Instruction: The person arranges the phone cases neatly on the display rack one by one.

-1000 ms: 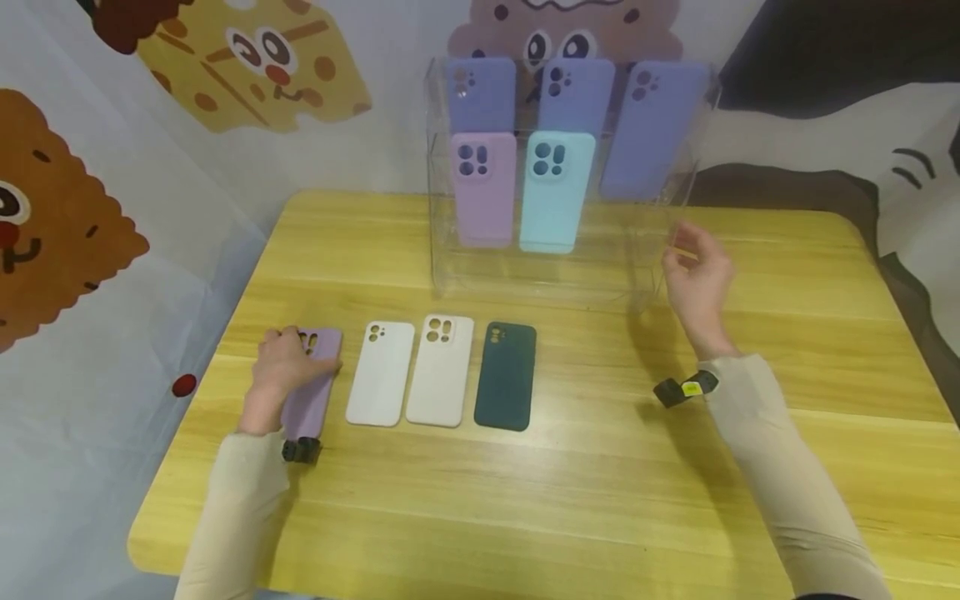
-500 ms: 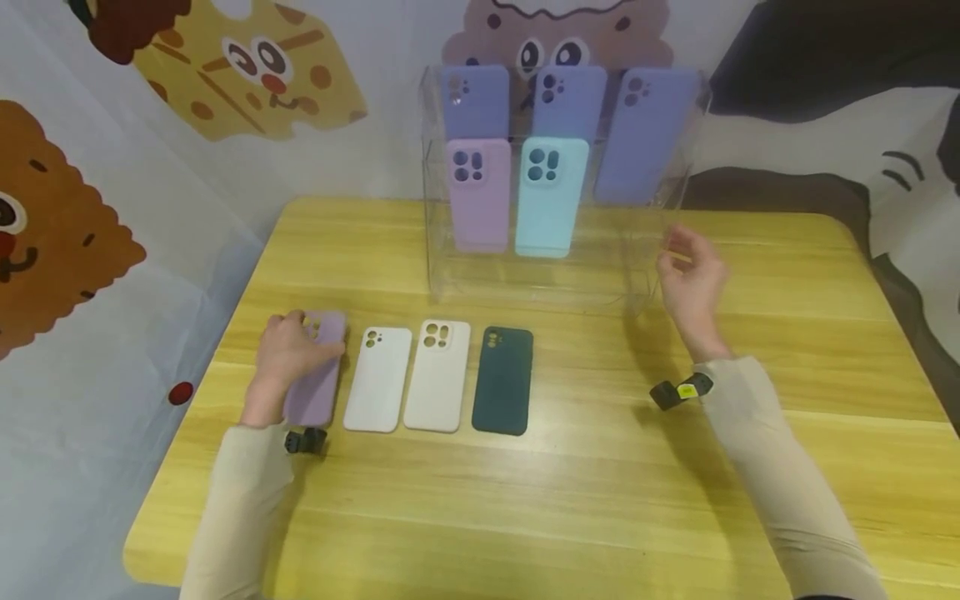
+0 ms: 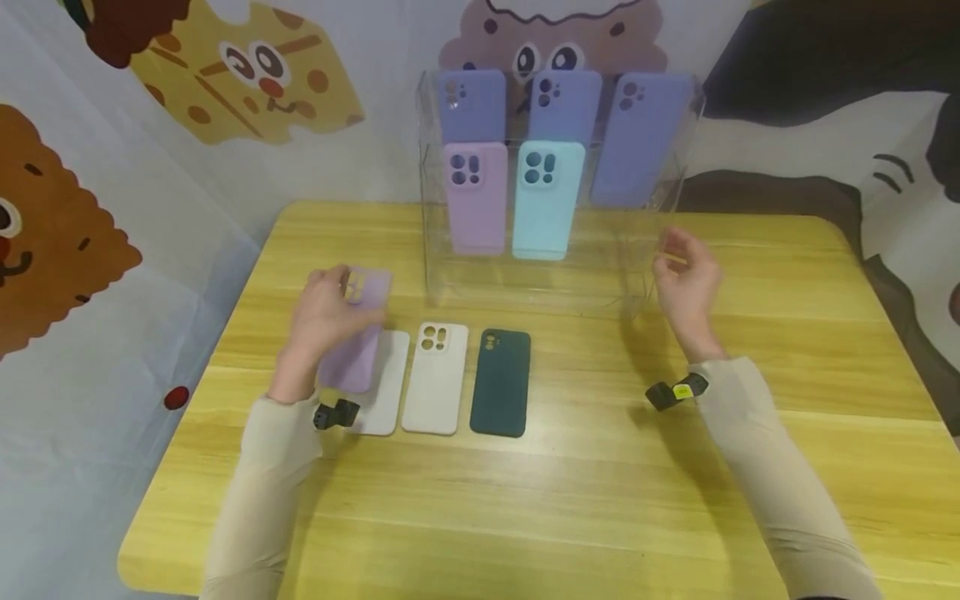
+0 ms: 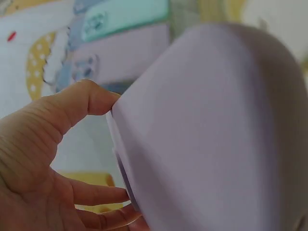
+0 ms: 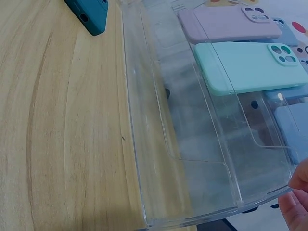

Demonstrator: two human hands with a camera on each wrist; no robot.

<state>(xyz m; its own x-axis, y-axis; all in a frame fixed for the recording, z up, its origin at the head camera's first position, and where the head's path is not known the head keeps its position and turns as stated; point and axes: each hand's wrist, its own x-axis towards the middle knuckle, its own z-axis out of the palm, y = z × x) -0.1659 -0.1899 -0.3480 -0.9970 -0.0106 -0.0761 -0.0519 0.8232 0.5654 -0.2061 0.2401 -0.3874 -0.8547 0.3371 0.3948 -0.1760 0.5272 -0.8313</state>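
- Head view: we see the left hand (image 3: 326,317) left of centre, grasping the lilac case (image 3: 352,358) between thumb and fingers.
- Lilac case sits left of centre in the frame, camera holes toward the top; from above it covers the upper left part of the white case (image 3: 390,387). We can't tell if the two touch.
- Left wrist view: we get the case large across the right half, thumb on its near edge, fingers lower down.
- Right hand (image 3: 688,287), right of centre: fingers curled, thumb and finger pinching the edge of the clear rack (image 3: 592,279); right wrist view shows this at lower right.
- Bench (image 3: 525,517): we have white case, cream case (image 3: 435,387) and dark green case (image 3: 501,387) in a row, left to right, across the middle of the frame.
- Rack, upper centre: pink case (image 3: 480,208) and turquoise case (image 3: 547,208) in the lower tier, three blue-violet cases (image 3: 641,142) behind and above.
- Beige sleeves (image 3: 273,492) on both arms, black device (image 3: 677,390) at each wrist.
- Cartoon-printed cloth (image 3: 405,167) behind, along the top and left of frame.
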